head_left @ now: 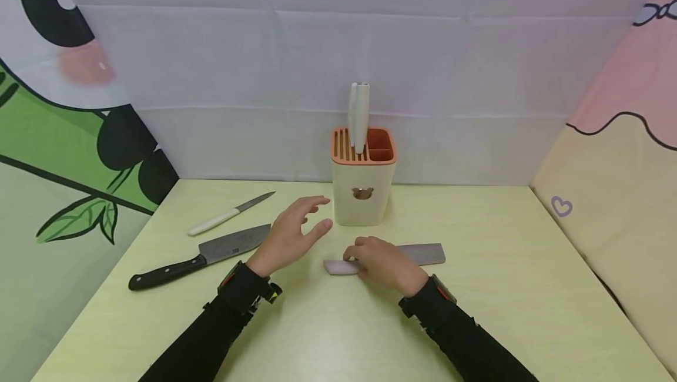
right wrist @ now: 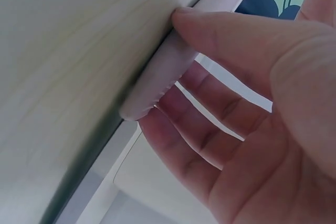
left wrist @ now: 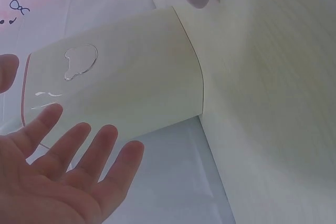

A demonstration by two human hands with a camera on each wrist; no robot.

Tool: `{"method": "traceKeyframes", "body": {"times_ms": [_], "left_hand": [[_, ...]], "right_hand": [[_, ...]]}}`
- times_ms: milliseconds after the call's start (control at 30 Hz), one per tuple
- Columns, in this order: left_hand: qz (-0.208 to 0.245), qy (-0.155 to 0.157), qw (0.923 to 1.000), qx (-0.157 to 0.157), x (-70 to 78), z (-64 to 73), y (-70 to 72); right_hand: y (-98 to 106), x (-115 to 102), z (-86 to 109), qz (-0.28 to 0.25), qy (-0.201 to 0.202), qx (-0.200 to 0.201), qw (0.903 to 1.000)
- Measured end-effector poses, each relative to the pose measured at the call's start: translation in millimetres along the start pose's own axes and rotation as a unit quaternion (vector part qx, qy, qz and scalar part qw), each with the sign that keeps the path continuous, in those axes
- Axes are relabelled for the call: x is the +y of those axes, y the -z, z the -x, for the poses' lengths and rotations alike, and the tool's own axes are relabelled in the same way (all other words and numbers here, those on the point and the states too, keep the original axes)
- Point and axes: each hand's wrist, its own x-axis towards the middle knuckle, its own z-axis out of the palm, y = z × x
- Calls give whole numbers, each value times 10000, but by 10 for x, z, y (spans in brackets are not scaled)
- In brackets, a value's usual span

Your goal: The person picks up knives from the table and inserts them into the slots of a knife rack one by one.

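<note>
Pinching the cleaver handle, right hand palm-down; left hand spread in midair.

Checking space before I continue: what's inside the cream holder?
White handles rise from the slots atop the cream holder. Whatever sits below is hidden; the bottoms of the orange compartments can't be made out.

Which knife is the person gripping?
The square-ended knife, its pale handle pinched by the right hand. The small white-handled knife and the black-handled knife lie unheld to its left.
</note>
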Motion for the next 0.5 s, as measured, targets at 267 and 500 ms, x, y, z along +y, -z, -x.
{"method": "traceKeyframes", "body": {"times_ms": [267, 500], "left_hand": [[-21, 31, 10000, 51, 11, -3, 39], [-31, -47, 9999, 125, 11, -2, 60]], "right_hand": [[-25, 0, -4, 327, 71, 124, 9994], [-32, 20, -13, 504, 155, 50, 9986]]}}
